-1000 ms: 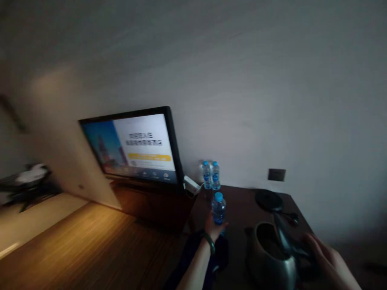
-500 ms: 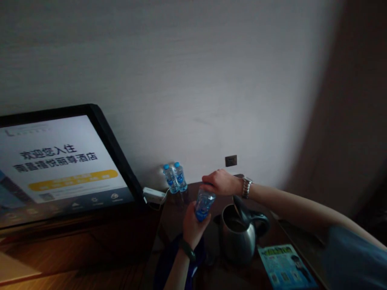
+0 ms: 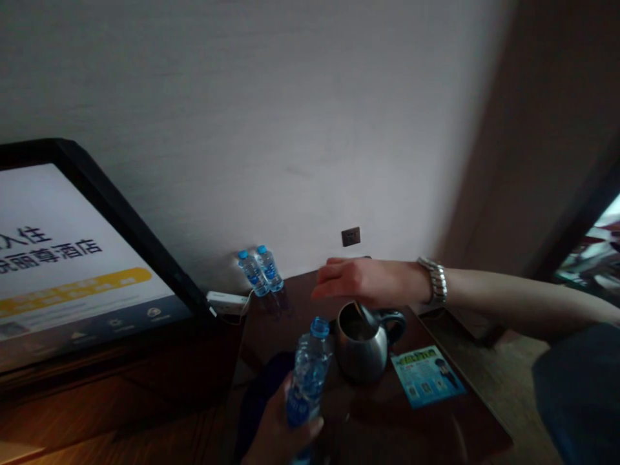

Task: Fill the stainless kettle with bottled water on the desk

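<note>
My left hand [image 3: 278, 433] grips a small water bottle [image 3: 307, 371] with a blue cap and label, held upright low in the view, just left of a steel kettle [image 3: 362, 345]. The kettle stands lid-open on a dark wooden table [image 3: 426, 433]. My right hand [image 3: 361, 281], a metal watch on its wrist, hovers over the kettle with fingers extended toward the left and nothing in it.
Two more water bottles [image 3: 259, 270] stand against the wall at the table's back. A lit television [image 3: 72, 258] leans at the left, with a small white box [image 3: 227, 301] beside it. A blue leaflet [image 3: 426, 384] lies right of the kettle. A wall socket [image 3: 351, 236] sits above.
My right hand has come off the bottle's cap and now hovers over the kettle. My left hand has lowered the bottle toward me. The view shifted right.
</note>
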Demonstrator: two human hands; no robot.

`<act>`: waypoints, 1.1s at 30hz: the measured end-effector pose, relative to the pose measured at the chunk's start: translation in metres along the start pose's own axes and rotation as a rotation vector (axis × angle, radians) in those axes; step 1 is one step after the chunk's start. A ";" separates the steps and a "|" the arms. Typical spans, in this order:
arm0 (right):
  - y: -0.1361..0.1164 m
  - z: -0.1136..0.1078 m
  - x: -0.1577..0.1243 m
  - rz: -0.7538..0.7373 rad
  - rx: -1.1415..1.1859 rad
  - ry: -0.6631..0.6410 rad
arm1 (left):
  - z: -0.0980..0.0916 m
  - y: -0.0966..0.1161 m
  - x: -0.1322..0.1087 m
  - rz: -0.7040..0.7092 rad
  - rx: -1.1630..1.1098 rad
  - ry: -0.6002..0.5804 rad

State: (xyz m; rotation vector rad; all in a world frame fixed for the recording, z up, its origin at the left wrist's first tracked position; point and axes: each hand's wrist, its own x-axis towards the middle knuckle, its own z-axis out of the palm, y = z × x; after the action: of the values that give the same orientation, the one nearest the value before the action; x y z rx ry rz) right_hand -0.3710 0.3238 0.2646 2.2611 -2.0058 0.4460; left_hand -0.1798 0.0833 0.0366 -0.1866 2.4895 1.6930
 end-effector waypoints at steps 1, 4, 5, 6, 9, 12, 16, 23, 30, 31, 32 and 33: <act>0.005 -0.001 -0.013 0.066 -0.021 0.047 | -0.007 0.000 0.008 0.046 0.170 0.051; 0.020 0.009 -0.058 0.297 -0.007 0.209 | -0.030 0.017 0.035 0.191 0.681 0.126; 0.024 0.016 -0.073 0.373 0.001 0.246 | -0.037 0.026 0.044 0.230 0.826 0.147; 0.028 0.025 -0.089 0.442 0.010 0.267 | -0.045 0.037 0.053 0.268 0.956 0.172; 0.034 0.062 -0.130 0.593 0.051 0.319 | -0.064 0.067 0.078 0.417 1.241 0.212; 0.034 0.108 -0.159 0.728 0.122 0.411 | -0.077 0.087 0.101 0.606 1.343 0.255; 0.031 0.162 -0.177 0.867 0.271 0.423 | -0.085 0.102 0.120 0.784 1.388 0.309; 0.025 0.190 -0.171 1.019 0.289 0.453 | -0.073 0.132 0.135 0.941 1.447 0.359; 0.021 0.193 -0.170 1.042 0.264 0.500 | -0.063 0.143 0.145 0.992 1.452 0.392; 0.022 0.194 -0.171 1.039 0.264 0.505 | -0.063 0.144 0.145 1.000 1.450 0.403; 0.022 0.195 -0.172 1.041 0.263 0.510 | -0.063 0.144 0.145 1.009 1.448 0.412; 0.022 0.196 -0.173 1.045 0.262 0.516 | -0.062 0.144 0.145 1.017 1.447 0.419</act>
State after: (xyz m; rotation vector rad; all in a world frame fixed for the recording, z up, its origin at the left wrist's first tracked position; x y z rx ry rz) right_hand -0.3782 0.4359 0.0276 0.7960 -2.7027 1.2387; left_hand -0.3495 0.0732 0.1664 1.0527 3.5891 -0.6268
